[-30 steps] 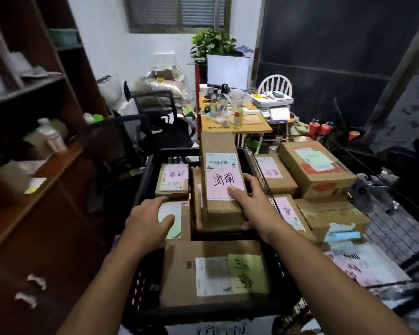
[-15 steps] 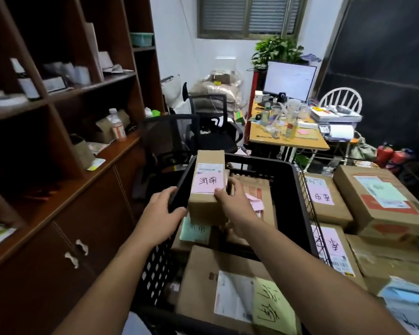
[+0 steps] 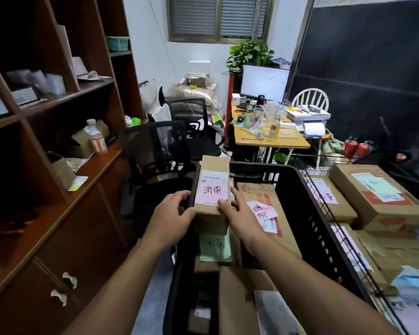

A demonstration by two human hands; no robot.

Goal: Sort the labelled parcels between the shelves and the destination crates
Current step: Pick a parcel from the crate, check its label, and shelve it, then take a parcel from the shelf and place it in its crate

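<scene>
**A:** Where is the parcel (image 3: 212, 187) now?

**B:** It's in both hands, over the far left corner of the crate (image 3: 300, 189). It is held above a green-labelled box (image 3: 214, 247) that lies inside.

**A:** How is it held?

**B:** The left hand (image 3: 172, 215) has its fingers (image 3: 179, 195) curled round the parcel's left edge. The right hand (image 3: 237, 213) pinches the near right corner. Its thumb is on the pink label and its forefinger lies straight along the side.

**A:** Is that secure enough?

**B:** Probably, since the box looks small and light. The right side is only a pinch, though, so I'd slide those fingers underneath before swinging it anywhere.

**A:** Then what?

**B:** The label faces up, so read it first. Then lift the parcel well clear of the crate's rim so a corner doesn't catch.

**A:** Where does it go?

**B:** My guess is the shelf (image 3: 95, 165) left of the crate. Watch the chair (image 3: 155, 146) just beyond the crate's far left corner. Set the parcel down flat with the label showing.
</scene>
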